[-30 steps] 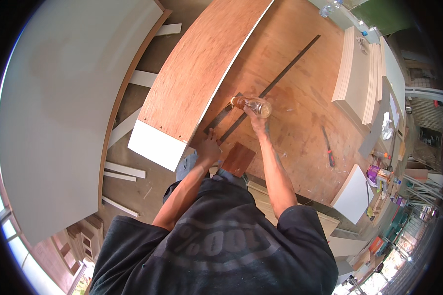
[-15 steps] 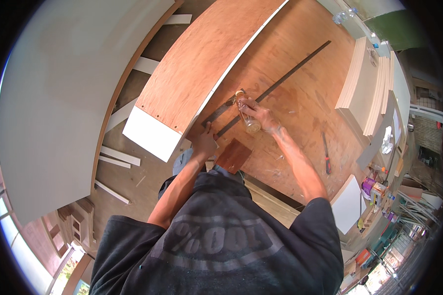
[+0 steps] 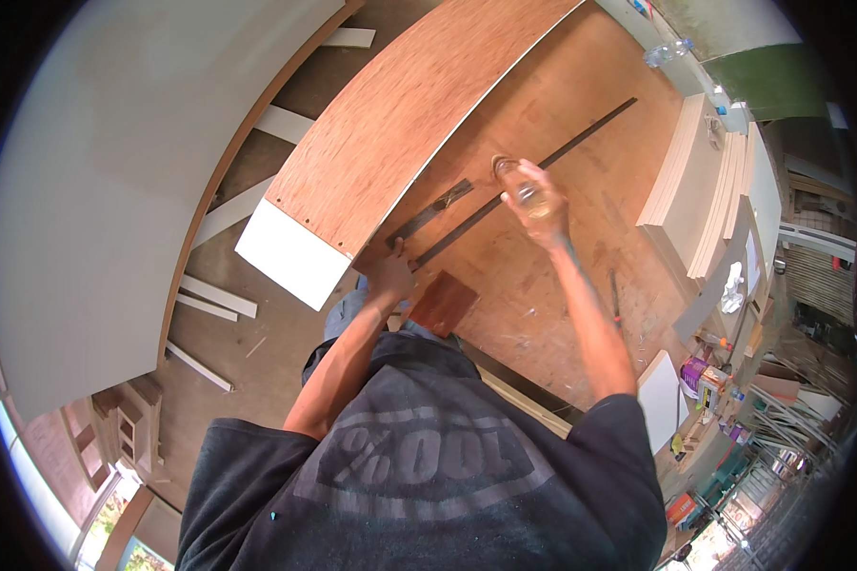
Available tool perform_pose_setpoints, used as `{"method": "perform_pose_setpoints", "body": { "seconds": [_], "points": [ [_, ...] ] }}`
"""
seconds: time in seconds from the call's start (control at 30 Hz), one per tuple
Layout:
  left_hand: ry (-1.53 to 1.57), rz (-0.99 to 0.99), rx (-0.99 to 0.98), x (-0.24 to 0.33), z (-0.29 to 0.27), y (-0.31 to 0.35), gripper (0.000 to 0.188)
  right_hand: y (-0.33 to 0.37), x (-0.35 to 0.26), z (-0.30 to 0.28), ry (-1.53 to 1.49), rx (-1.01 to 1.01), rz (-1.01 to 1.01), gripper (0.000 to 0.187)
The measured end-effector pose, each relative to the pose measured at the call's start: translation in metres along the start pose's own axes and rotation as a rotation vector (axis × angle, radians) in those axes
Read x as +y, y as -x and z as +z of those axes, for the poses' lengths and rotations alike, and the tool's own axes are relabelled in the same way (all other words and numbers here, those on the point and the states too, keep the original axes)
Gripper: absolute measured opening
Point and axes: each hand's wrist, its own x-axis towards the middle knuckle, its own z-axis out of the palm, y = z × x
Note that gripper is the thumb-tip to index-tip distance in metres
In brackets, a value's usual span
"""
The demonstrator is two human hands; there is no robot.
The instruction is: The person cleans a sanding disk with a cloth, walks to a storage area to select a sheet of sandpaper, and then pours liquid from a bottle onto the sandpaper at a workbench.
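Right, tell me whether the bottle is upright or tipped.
Tipped: the right hand holds the bottle at a slant, neck pointing away, base toward the camera, though slightly blurred.

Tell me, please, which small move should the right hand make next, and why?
I would probably set the bottle down on the bare table. The right hand holds it, and in the picture its neck is apart from the short dark strip. The left hand is at that strip's near end, so a free right hand could help there.

Right grip (image 3: 548, 224) holds a bottle (image 3: 531, 201) — above a wooden board (image 3: 581, 257).
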Motion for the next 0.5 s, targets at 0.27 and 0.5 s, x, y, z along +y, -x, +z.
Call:
{"method": "perform_pose_setpoints", "body": {
  "seconds": [0.27,0.5],
  "points": [
    [0.065,0.02,0.029,0.015,-0.022,0.002,0.029,0.049,-0.031,-0.023,-1.121,0.497,0.648,0.038],
    [0.239,0.02,0.328,0.025,-0.03,-0.013,0.022,0.111,-0.058,-0.026,-1.442,0.715,0.801,0.045]
  ]
}}
